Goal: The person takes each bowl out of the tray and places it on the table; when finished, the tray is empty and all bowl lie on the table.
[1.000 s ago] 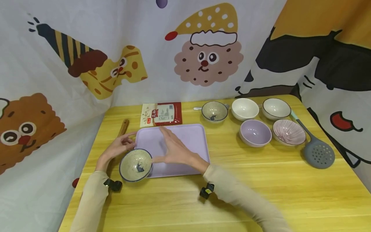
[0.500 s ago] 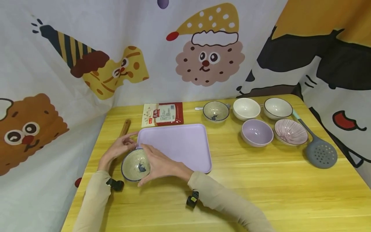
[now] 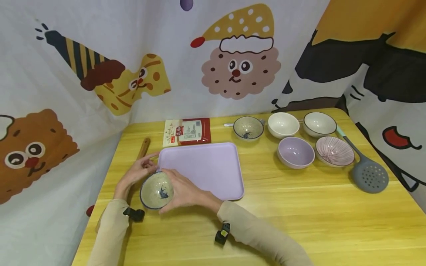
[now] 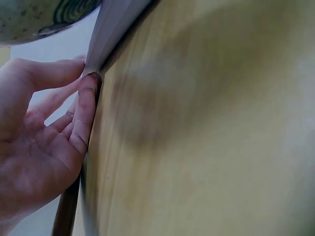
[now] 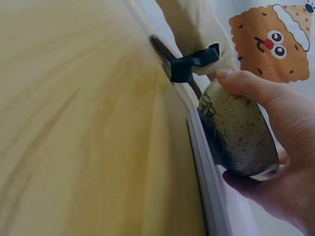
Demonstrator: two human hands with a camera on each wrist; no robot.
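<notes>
My right hand (image 3: 186,190) grips a speckled beige bowl (image 3: 154,192) with a blue rim and a blue fish-like mark inside. Its thumb and fingers span the bowl's right side, over the near left corner of the lilac tray (image 3: 206,162). In the right wrist view the bowl's outside (image 5: 241,128) shows dark painted lines, close over the tray edge (image 5: 202,162). At the tray's left side is my left hand (image 3: 138,171). The left wrist view has its thumb and fingertips (image 4: 88,81) pinching the tray's edge.
A wooden handle (image 3: 143,147) lies partly under the left arm. Behind the tray is a red and cream packet (image 3: 188,131). Another speckled bowl (image 3: 247,127), several white, lilac and pink-striped bowls (image 3: 334,151), and a grey slotted turner (image 3: 369,175) stand or lie at the right.
My right hand has come left and nearer from above the tray, and its fingers have closed on the bowl's right side. The left hand has stayed at the tray edge.
</notes>
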